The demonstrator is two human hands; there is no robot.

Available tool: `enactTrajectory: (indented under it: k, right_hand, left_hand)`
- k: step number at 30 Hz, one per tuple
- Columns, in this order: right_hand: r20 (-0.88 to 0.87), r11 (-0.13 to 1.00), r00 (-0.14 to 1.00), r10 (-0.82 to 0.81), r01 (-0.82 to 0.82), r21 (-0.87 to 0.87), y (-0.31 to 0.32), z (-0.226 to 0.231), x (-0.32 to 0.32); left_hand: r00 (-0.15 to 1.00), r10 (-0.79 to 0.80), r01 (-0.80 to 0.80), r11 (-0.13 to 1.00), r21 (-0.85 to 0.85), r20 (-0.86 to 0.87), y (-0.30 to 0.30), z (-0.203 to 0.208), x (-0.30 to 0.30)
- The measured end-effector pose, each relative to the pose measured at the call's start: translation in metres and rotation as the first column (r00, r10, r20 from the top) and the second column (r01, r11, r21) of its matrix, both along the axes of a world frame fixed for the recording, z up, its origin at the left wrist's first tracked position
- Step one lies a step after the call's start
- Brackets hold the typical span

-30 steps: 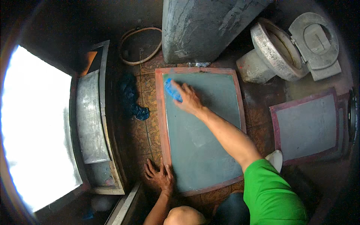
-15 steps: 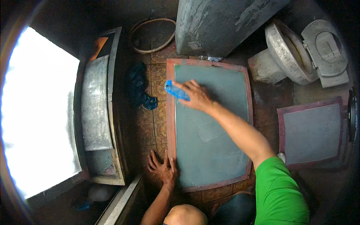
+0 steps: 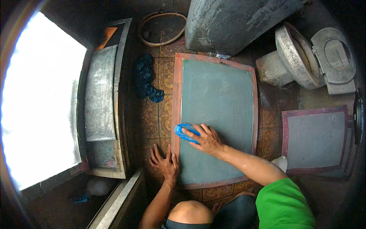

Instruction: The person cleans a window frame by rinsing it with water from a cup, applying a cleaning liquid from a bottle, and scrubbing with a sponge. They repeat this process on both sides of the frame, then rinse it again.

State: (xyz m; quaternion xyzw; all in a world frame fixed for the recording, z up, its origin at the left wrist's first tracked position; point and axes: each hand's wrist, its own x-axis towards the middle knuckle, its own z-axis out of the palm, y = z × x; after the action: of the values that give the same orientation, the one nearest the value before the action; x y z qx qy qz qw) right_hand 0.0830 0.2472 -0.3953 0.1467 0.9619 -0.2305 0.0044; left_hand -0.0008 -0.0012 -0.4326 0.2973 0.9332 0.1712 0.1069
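A large printing screen [image 3: 219, 91], grey-green mesh in a worn reddish frame, lies on the tiled floor in front of me. My right hand [image 3: 209, 141] grips a blue oval scrub brush [image 3: 187, 132] against the mesh, near the frame's left side. The brush's underside is hidden. At the screen's lower left edge, my left hand [image 3: 164, 164] has its fingers spread; its thumb side is against the frame and it holds nothing.
A crumpled dark blue plastic bag [image 3: 145, 78] lies left of the screen. A grey pillar [image 3: 225, 26] stands beyond it. To the right are a stained toilet [image 3: 299, 57] and a smaller screen [image 3: 315, 139]. A wooden frame [image 3: 120, 145] stands at left.
My right hand has drawn the brush from the screen's far left part toward me, to about mid-length. My left hand has stayed by the frame. The whole view has shifted slightly.
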Motion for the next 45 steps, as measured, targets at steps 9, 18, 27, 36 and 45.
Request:
enactTrajectory:
  k: [9,18,27,36,45]
  right_hand:
    - [-0.294,0.788,0.799,-0.525,0.587,0.185,0.179,-0.013,-0.106]
    - [0.043,0.99,0.99,-0.138,0.139,-0.018,-0.139,0.02,0.078]
    - [-0.242,0.81,0.824,-0.512,0.557,0.185,-0.035,-0.008,0.18]
    - [-0.14,0.969,0.968,-0.21,0.225,0.102,-0.179,0.003,0.151]
    - [-0.09,0.648,0.649,-0.756,0.761,0.039,-0.1,0.023,0.343]
  left_hand:
    - [0.999,-0.046,0.047,0.995,0.091,-0.013,0.009,-0.009,0.003]
    - [0.999,0.026,-0.034,0.972,0.231,0.041,-0.004,-0.015,0.002]
    - [0.997,0.033,-0.017,0.974,0.228,-0.066,-0.007,-0.036,0.001]
    - [0.988,0.065,-0.026,0.966,0.259,-0.142,-0.002,-0.049,0.0]
    - [0.968,0.08,-0.022,0.97,0.24,-0.236,-0.004,-0.058,0.003]
